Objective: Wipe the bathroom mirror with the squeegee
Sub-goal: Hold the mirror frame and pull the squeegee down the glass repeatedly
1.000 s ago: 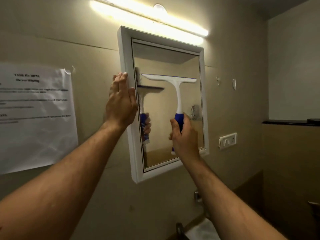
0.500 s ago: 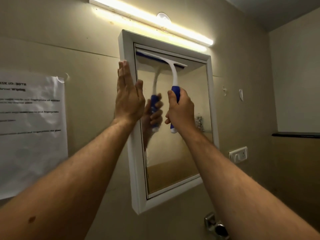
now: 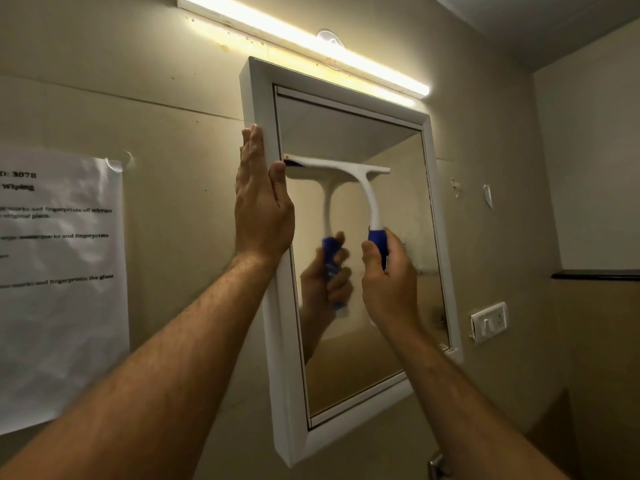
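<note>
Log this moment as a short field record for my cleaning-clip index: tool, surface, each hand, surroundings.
tool: squeegee, white head, blue grip
tool contact: blade lies across the upper part of the glass, toward its left side
surface: mirror in a white frame, wall-mounted
right hand: grips the blue handle
left hand: flat, fingers straight, pressed on the frame's left edge
surroundings: tube light lit above; printed sheet on the wall to the left; switch plate to the right
</note>
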